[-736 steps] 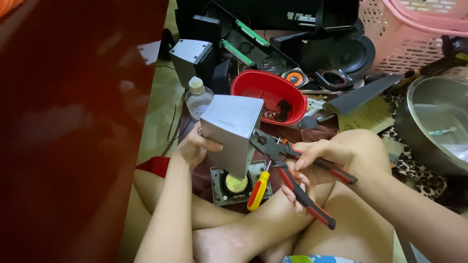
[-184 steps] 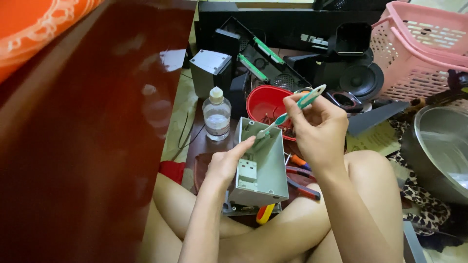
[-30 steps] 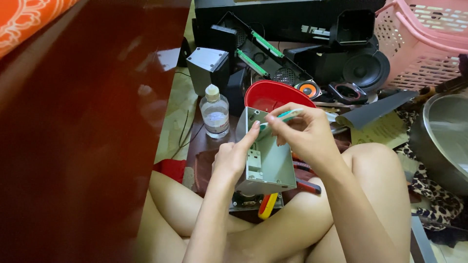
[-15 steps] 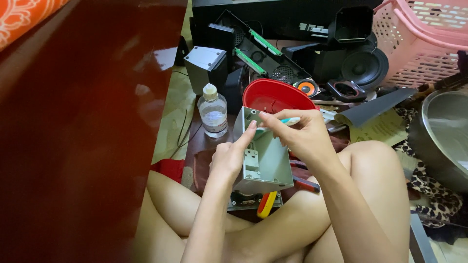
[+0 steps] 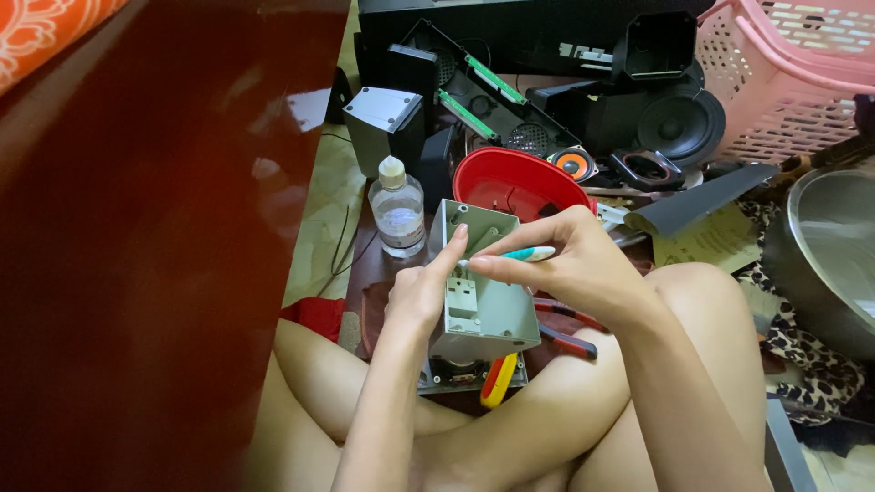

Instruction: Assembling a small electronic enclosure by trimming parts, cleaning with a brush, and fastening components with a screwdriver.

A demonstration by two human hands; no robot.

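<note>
My left hand (image 5: 421,290) grips a small grey open box casing (image 5: 483,301) by its left edge, holding it upright over my crossed legs with its hollow side toward me. My right hand (image 5: 558,262) pinches a white and teal toothbrush (image 5: 521,255) and holds its tip against the inside of the casing. Under the casing lie red-handled pliers (image 5: 567,330), a yellow and red screwdriver (image 5: 497,380) and a small circuit board (image 5: 467,374).
A clear plastic bottle (image 5: 397,210) stands left of a red bowl (image 5: 516,185). Behind are a grey speaker box (image 5: 383,126), black speaker parts (image 5: 682,123), a pink basket (image 5: 791,73) and a metal basin (image 5: 828,251). A glossy dark red panel (image 5: 155,237) fills the left.
The toothbrush has come down from raised in the air into the casing. The casing has shifted slightly lower and the head view moved in closer.
</note>
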